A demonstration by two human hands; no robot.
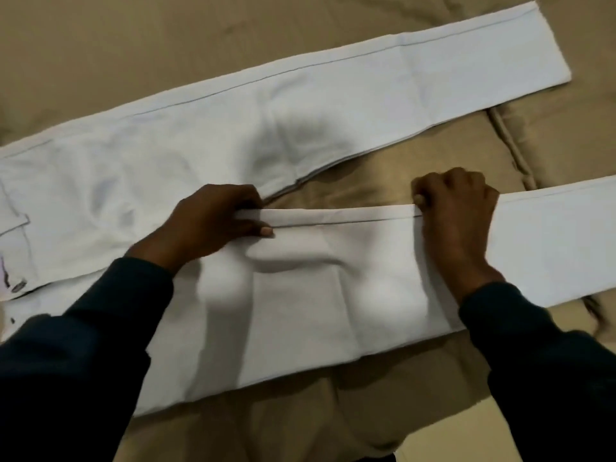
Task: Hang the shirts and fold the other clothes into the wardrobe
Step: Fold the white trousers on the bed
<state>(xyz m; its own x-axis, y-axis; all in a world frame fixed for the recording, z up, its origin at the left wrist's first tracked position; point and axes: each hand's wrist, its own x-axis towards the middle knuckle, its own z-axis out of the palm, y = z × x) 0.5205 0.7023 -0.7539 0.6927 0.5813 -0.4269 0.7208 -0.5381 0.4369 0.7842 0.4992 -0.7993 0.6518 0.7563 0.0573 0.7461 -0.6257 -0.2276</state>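
White trousers (333, 105) lie spread flat on a tan bedspread (366, 181), waist at the left, both legs running to the right. The far leg reaches the upper right; the near leg runs across the middle and off the right edge. My left hand (216, 221) pinches the far edge of the near leg close to the crotch, thumb on top. My right hand (456, 211) grips the same edge further right, fingers curled over the seam. Dark sleeves cover both forearms.
The tan bedspread has a raised seam (510, 141) running between the two legs at the right. Bare bedspread shows along the top and below the near leg. A pale strip (450, 438) shows at the bottom right.
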